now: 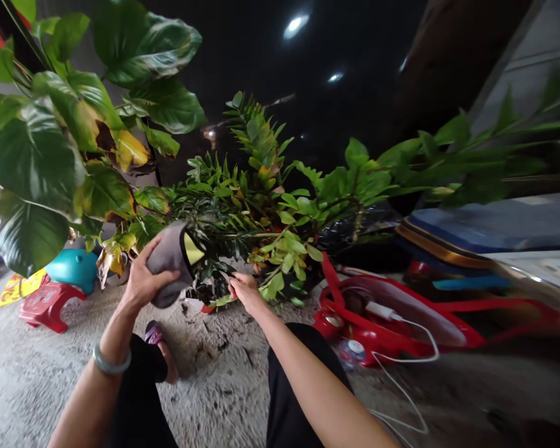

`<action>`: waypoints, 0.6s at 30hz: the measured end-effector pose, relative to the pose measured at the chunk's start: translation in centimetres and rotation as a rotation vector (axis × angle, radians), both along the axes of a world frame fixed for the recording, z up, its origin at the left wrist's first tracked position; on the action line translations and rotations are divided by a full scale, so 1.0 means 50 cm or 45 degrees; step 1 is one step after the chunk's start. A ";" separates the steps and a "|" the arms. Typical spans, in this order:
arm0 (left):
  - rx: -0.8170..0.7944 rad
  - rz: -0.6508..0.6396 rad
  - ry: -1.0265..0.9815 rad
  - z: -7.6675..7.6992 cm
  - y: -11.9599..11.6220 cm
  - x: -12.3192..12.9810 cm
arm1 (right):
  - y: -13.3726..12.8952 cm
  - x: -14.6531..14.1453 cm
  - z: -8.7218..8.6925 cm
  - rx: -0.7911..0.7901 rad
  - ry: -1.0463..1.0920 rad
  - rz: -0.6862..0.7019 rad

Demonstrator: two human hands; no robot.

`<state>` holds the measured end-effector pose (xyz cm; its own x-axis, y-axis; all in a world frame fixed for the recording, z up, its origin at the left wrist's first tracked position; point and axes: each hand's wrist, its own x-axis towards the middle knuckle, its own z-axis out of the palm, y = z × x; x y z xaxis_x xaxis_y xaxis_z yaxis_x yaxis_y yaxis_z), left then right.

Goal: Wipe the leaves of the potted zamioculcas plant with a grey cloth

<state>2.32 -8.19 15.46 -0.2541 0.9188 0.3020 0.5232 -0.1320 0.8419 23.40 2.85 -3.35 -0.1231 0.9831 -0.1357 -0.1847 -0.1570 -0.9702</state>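
My left hand (145, 274) is wrapped round a grey, soft-looking, cup-shaped container (168, 261) with a dark rim. Tilted on its side, the container has its mouth towards the plants, and something yellow-green shows inside. Close by on the right, my right hand (246, 291) is closed in a pinch at the lower edge of the foliage. A thin, light-coloured bit shows at its fingertips, too small to name. Just beyond both hands grows a bushy potted plant (256, 186) with green and some yellowing leaves.
Large-leaved foliage (37, 155) hangs at the left, above a red stool (51, 305) and a teal plastic object (74, 269). On the right lie a red bag (401, 311), a white cable (413, 359) and a clear bottle (352, 351). Rough concrete floor (210, 398) lies below.
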 end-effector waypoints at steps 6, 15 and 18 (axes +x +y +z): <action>-0.257 -0.119 0.136 -0.099 0.029 0.038 | 0.002 0.005 0.012 0.009 0.145 0.055; -0.029 -0.094 0.111 -0.015 -0.007 0.029 | 0.005 0.027 0.017 0.066 0.131 0.086; 0.126 0.177 0.153 0.007 0.050 0.010 | 0.003 0.022 0.018 0.092 0.112 0.100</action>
